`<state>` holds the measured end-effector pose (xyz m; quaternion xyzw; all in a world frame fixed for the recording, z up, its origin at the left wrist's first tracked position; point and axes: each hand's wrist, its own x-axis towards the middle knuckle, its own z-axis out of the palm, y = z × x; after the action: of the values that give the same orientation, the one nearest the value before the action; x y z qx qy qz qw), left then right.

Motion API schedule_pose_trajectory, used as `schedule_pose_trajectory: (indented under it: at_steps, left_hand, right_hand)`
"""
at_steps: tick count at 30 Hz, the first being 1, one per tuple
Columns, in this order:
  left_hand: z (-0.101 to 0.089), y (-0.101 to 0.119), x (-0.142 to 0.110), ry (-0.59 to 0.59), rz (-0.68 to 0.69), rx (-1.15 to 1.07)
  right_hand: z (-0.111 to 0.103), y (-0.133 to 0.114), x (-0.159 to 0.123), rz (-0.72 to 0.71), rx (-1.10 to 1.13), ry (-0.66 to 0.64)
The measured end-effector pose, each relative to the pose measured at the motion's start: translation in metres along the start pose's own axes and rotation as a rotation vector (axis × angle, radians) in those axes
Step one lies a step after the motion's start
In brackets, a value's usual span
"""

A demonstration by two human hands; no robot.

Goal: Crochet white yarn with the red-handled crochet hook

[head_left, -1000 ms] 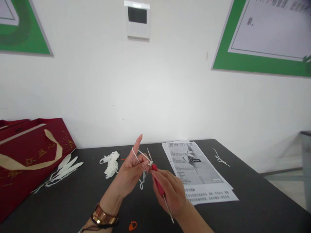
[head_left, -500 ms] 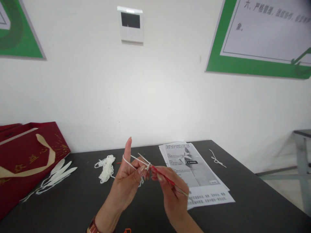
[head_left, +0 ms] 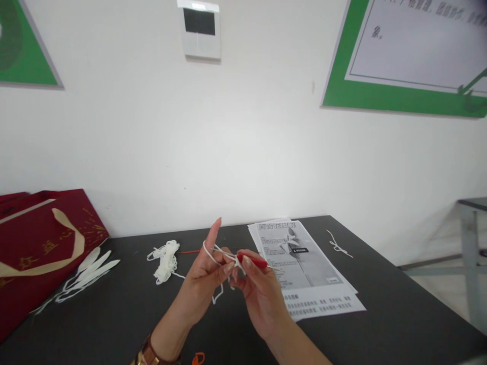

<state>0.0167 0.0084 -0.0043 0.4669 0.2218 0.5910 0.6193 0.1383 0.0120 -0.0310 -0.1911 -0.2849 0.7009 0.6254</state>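
Note:
My left hand [head_left: 203, 286] is raised above the black table [head_left: 380, 324], forefinger pointing up, with white yarn [head_left: 213, 252] looped over that finger and pinched between thumb and fingers. My right hand [head_left: 261, 299] grips a red-handled crochet hook [head_left: 253, 260] that lies nearly level, its tip at the yarn by my left fingertips. A loose tail of yarn hangs under the hands.
A bundle of white yarn [head_left: 165, 259] lies behind my left hand. Printed instruction sheets [head_left: 304, 268] lie to the right, a short yarn scrap [head_left: 338, 246] beyond them. White crocheted petals [head_left: 89, 271] and a red gift bag [head_left: 41, 243] are at the left. An orange clip [head_left: 198, 359] sits near the front edge.
The hook has swung from pointing up to lying nearly level in my right hand. Both hands stay together on the yarn; the camera has shifted slightly.

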Motion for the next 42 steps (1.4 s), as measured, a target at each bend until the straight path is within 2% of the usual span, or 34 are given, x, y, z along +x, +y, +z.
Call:
schedule_pose_trajectory:
  at_steps: [3,8,12,16,20,24,28,31,33,35,37,39,40,41,42]
  left_hand:
    - [0.0,-0.002,0.001,0.023,0.0,0.034]
    - [-0.007,-0.002,0.003,-0.058,-0.076,0.018]
    - [-0.027,0.001,0.008,-0.043,-0.167,-0.032]
    - [-0.055,0.003,0.016,-0.057,-0.306,0.044]
    - [-0.077,-0.003,0.023,0.043,-0.414,0.148]
    - [-0.094,0.0,0.027,0.163,-0.396,0.131]
    - [-0.104,0.005,0.027,0.222,-0.428,0.179]
    - [-0.095,0.002,0.028,0.242,-0.451,0.264]
    - [-0.077,-0.001,0.028,0.244,-0.411,0.267]
    - [-0.052,0.001,0.027,0.236,-0.35,0.212]
    - [-0.024,0.005,0.023,0.193,-0.317,0.12]
    - [-0.002,0.009,0.018,0.112,-0.356,0.021]
    - [0.006,0.01,0.016,0.089,-0.377,-0.058]
    - [0.011,0.009,0.015,0.102,-0.419,-0.262]
    - [0.014,0.008,0.015,0.111,-0.419,-0.304]
  right_hand:
    - [0.0,0.001,0.001,0.019,-0.017,-0.04]
    - [-0.002,-0.001,0.003,-0.017,-0.051,-0.051]
    - [-0.006,-0.011,0.006,-0.045,-0.024,-0.035]
    - [-0.011,-0.026,0.009,-0.03,-0.044,-0.077]
    - [-0.016,-0.036,0.011,0.03,-0.12,-0.111]
    - [-0.018,-0.041,0.012,0.063,-0.162,-0.173]
    - [-0.02,-0.043,0.012,0.066,-0.163,-0.198]
    - [-0.022,-0.041,0.012,0.071,-0.176,-0.197]
    - [-0.023,-0.039,0.011,0.071,-0.197,-0.193]
    - [-0.023,-0.038,0.011,0.073,-0.223,-0.192]
    - [-0.023,-0.036,0.01,0.08,-0.24,-0.198]
    - [-0.022,-0.035,0.01,0.085,-0.249,-0.201]
    - [-0.021,-0.034,0.01,0.084,-0.253,-0.199]
    - [-0.021,-0.034,0.009,0.08,-0.258,-0.195]
    - [-0.02,-0.034,0.009,0.075,-0.262,-0.189]
